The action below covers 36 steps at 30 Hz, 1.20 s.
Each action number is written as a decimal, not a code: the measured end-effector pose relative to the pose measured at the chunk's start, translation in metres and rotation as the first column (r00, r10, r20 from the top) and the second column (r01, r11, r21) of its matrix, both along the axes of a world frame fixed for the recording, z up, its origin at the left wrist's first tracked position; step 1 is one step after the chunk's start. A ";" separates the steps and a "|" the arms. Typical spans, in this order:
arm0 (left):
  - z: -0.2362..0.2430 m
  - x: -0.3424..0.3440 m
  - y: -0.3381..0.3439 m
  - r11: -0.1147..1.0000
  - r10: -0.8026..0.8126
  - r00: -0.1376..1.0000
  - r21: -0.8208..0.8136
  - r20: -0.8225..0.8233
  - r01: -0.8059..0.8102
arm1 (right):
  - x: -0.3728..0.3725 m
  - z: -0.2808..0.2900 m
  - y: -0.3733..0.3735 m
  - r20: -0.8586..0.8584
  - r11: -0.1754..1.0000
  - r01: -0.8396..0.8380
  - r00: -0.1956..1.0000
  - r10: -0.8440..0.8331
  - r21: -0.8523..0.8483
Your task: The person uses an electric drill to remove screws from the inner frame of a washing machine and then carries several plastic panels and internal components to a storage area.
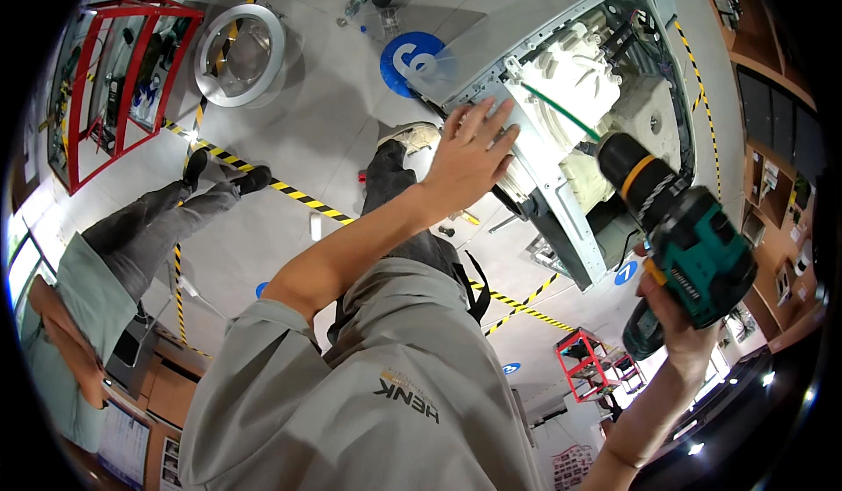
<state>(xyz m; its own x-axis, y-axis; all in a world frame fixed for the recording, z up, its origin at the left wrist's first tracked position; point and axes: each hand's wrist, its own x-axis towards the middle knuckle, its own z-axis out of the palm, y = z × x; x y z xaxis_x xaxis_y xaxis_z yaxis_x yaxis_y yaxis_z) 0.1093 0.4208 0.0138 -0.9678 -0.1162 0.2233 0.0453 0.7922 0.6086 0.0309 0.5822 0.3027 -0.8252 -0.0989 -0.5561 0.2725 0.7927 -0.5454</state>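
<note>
My right hand [674,317] is wrapped round the grip of a green and black cordless drill [697,241]. A long green bit [561,107] runs from its chuck up to the metal front strip [561,203] of an opened washing machine. Whether the bit's tip sits in a screw, I cannot tell. With fingers spread, my left hand [467,159] lies at the machine's front edge, beside that strip. Inside the machine, brightly lit white plastic parts [570,70] and a pale grey block [649,118] show.
A round washing-machine door [210,63] lies on the floor at the far left, near a red-framed tool cart [77,109]. At left a person [83,307] in grey stands with folded arms. Yellow-black tape [298,197] marks the floor; small tools lie below the machine.
</note>
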 end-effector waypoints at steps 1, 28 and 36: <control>-0.001 0.003 -0.006 0.998 0.042 0.999 0.039 -0.004 -0.042 | 0.008 -0.009 0.007 -0.055 0.998 -0.043 0.998 0.040 -0.052; -0.031 -0.036 -0.013 0.730 0.515 0.830 0.399 0.211 -0.555 | -0.002 -0.052 -0.007 0.021 0.960 -0.271 0.962 0.273 -0.067; -0.033 -0.036 -0.013 0.729 0.518 0.830 0.401 0.206 -0.554 | -0.005 -0.055 -0.011 0.029 0.963 -0.267 0.963 0.268 -0.028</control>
